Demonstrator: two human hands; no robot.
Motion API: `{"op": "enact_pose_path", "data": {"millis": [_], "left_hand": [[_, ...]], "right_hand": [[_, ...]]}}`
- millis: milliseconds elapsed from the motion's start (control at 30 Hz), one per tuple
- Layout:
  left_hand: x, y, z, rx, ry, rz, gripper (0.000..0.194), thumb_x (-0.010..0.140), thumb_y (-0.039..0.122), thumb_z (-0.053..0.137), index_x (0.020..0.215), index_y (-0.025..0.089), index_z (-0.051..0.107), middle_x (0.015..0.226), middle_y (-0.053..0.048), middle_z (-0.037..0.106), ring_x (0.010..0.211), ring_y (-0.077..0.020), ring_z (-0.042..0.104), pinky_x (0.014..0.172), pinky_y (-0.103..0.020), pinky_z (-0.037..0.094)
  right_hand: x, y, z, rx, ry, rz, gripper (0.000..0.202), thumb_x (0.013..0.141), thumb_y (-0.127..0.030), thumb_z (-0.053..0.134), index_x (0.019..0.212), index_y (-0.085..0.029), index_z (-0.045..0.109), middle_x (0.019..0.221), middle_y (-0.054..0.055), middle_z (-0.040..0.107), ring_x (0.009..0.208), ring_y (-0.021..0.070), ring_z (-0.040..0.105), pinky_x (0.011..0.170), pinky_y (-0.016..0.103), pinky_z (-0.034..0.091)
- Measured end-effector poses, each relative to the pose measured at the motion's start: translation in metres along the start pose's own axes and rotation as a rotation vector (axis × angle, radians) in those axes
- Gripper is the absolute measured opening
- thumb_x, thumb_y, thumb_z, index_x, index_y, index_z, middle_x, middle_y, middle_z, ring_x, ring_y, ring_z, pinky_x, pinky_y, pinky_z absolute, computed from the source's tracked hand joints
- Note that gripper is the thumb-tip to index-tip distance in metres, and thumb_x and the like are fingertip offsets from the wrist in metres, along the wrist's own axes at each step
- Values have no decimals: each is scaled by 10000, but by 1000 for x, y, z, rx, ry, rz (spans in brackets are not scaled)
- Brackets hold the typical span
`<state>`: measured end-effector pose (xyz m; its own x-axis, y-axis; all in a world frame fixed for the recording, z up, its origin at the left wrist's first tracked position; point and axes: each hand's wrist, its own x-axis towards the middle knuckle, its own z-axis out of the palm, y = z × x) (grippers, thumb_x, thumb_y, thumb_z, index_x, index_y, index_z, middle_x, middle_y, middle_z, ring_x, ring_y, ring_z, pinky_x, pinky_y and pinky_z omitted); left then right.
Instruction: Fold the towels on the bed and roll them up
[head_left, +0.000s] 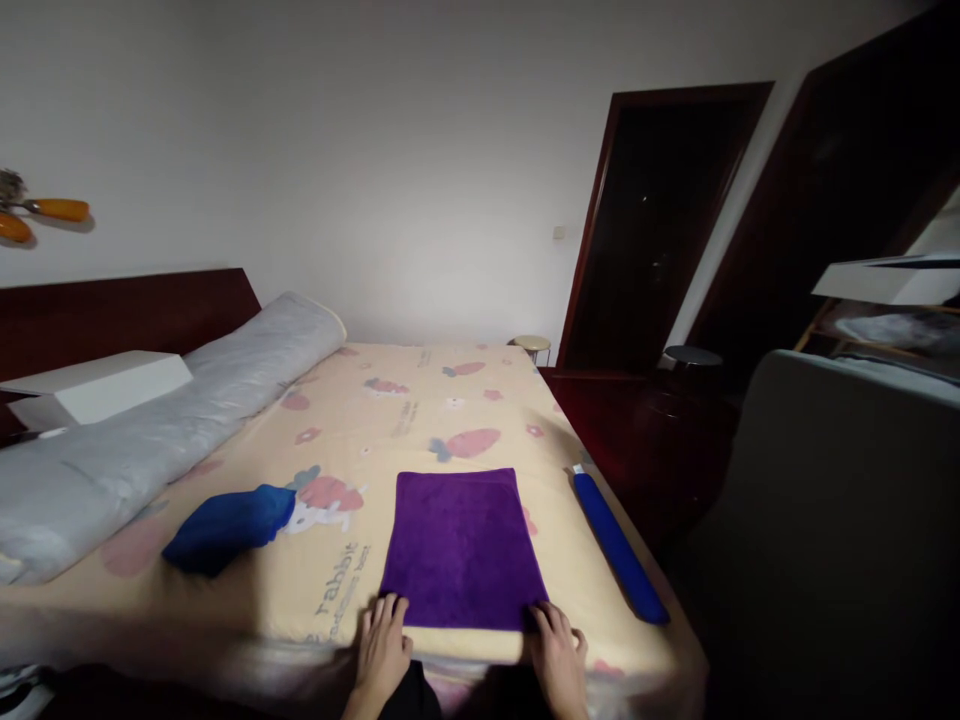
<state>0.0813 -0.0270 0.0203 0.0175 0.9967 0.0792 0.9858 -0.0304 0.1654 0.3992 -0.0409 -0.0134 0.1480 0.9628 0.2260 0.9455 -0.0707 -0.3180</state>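
Note:
A purple towel [465, 550] lies flat on the bed in front of me, roughly square, with a second layer's edge showing near its far right corner. At its near left corner, my left hand [385, 640] has its fingers curled onto the edge. My right hand [556, 645] grips the near right corner in the same way, the thumb partly hidden. Off to the right, a blue cloth folded into a long narrow strip [619, 545] rests along the bed's side, with a small white tag at its far end. A crumpled blue cloth [229, 528] sits to the left.
The bed has a cream sheet [390, 410] printed with strawberries and rabbits. A grey rolled bundle [217, 380] and a white box [112, 388] are by the headboard [127, 310]. A dark chair back [832, 530] stands right; a stool [531, 343] is beyond the bed.

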Motion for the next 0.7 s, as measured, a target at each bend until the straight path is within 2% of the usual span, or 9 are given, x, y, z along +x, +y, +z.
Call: {"op": "enact_pose_path", "data": {"millis": [100,200,300,400,533,600,700], "left_hand": [[4,-21,-7,34,-13,-46,489,727,95,425,1159,222,616,1270,-76,600,1260,-252,452,1040,-401,284],[8,-39,-15,-73,-17,-11,398,705,71,411,988,246,629,1117,-28,645,1146,-206,513,984,-366,318],[9,-49,-15,-202,0,16,410,689,77,431,997,258,633,1070,-17,667,1101,-210,543,965,-384,347],[8,-56,-4,-310,71,16,394,698,110,456,992,272,662,1087,-23,686,1104,-236,560,934,-402,395],[15,-69,9,-519,177,-14,230,756,262,493,829,291,709,932,-38,730,988,-263,615,893,-426,466],[23,-74,8,-649,197,-48,230,765,372,516,786,273,723,896,-61,736,958,-279,629,912,-443,487],[37,-80,2,-753,152,-80,310,759,462,523,757,225,722,943,-89,739,985,-283,648,935,-436,508]], "right_hand": [[9,15,-7,98,-30,13,450,820,-184,344,1096,-284,684,1181,69,683,1116,255,575,935,443,376],[24,30,-13,187,-42,94,386,807,-288,386,1012,-289,713,1141,66,687,1122,275,570,918,450,391],[40,38,-15,246,-22,225,419,688,-383,490,1018,-276,726,1186,92,658,1160,327,552,897,480,419],[49,42,-15,386,4,246,449,606,-398,534,986,-271,738,1165,99,671,1162,348,555,922,507,424],[48,42,-20,764,-28,198,271,638,-459,575,700,-228,702,993,96,731,1001,307,641,896,432,480],[47,39,-24,909,-43,204,295,639,-498,611,657,-210,668,895,99,737,893,284,667,832,390,513],[50,35,-28,956,-40,240,365,636,-564,621,657,-200,632,744,83,711,764,254,664,731,349,526]]}}
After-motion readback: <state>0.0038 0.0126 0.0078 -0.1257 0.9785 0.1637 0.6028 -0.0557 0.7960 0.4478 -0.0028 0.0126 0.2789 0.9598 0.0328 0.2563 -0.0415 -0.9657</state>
